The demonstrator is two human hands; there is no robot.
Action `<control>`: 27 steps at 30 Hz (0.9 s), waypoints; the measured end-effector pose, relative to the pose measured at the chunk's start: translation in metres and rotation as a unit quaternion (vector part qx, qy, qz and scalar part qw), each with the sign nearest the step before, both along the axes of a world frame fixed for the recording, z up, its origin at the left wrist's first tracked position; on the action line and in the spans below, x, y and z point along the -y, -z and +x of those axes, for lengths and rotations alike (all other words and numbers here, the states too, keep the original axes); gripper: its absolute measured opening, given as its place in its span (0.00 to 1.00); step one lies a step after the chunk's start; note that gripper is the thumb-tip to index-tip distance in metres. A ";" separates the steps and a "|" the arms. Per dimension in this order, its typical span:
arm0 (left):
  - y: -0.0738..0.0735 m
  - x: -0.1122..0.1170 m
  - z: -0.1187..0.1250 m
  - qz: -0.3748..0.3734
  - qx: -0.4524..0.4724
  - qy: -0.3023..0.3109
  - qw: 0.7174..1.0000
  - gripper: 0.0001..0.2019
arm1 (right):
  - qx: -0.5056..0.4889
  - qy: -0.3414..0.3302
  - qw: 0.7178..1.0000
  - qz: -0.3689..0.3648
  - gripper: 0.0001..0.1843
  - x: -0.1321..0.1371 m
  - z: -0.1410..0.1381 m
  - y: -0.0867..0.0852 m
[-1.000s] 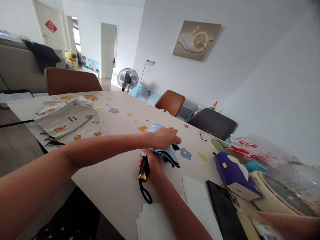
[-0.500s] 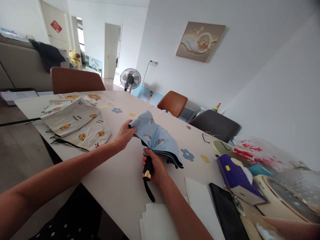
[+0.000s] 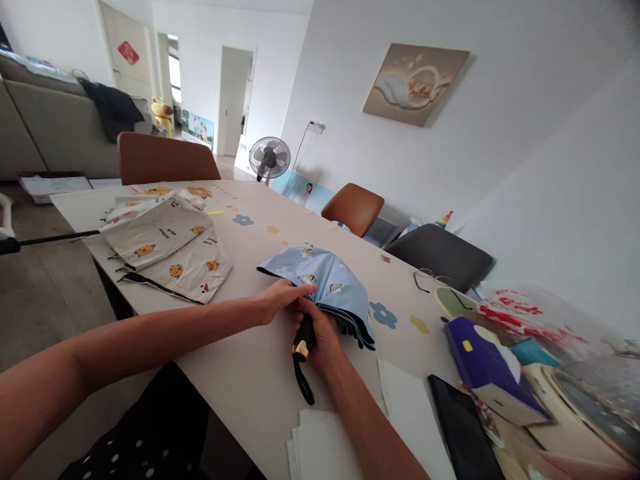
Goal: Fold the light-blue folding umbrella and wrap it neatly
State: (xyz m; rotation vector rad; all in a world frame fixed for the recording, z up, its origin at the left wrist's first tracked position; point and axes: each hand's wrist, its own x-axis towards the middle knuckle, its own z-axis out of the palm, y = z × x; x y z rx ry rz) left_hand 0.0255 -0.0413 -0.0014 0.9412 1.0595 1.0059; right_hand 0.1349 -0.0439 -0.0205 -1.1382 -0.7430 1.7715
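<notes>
A light blue folding umbrella (image 3: 345,287) with small printed figures lies over the table, its canopy loosely gathered and fanned out. My right hand (image 3: 323,333) is wrapped around its black handle, just below the canopy. The handle has a gold-coloured end and a black wrist strap (image 3: 303,383) hanging from it. My left hand (image 3: 284,297) grips the canopy near its base, close against the right hand; its fingertips are partly hidden. To the left, a second umbrella (image 3: 173,243), cream with yellow cartoon prints, rests crumpled on the table, its dark shaft sticking out past the edge.
White papers (image 3: 327,443) and a black phone (image 3: 465,427) lie near my right forearm. A purple tissue box (image 3: 493,370), eyeglasses (image 3: 425,277) and a plastic bag (image 3: 530,310) crowd the right side. Chairs (image 3: 353,210) stand along the table's far side.
My left hand has moved from the canopy's outer left edge down to its base, beside my right hand. The canopy's left part has dropped. The view has shifted slightly.
</notes>
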 end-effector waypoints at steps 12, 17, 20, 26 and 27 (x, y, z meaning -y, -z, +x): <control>0.013 -0.012 0.002 -0.022 0.015 -0.044 0.999 0.14 | -0.056 -0.042 0.997 -0.014 0.13 -0.004 0.007 -0.003; 0.012 -0.011 -0.004 -0.027 0.033 -0.034 0.998 0.14 | -0.064 -0.050 0.996 -0.034 0.14 -0.002 0.008 -0.007; 0.009 -0.008 -0.004 -0.042 0.034 -0.042 0.998 0.13 | -0.067 -0.052 0.996 -0.036 0.14 -0.001 0.009 -0.009; 0.003 -0.004 -0.003 -0.039 -0.004 -0.083 0.996 0.14 | -0.041 -0.032 0.998 -0.023 0.08 -0.002 0.007 -0.009; 0.002 -0.004 -0.003 -0.044 0.004 -0.071 0.996 0.14 | -0.040 -0.024 0.999 -0.020 0.07 -0.003 0.007 -0.009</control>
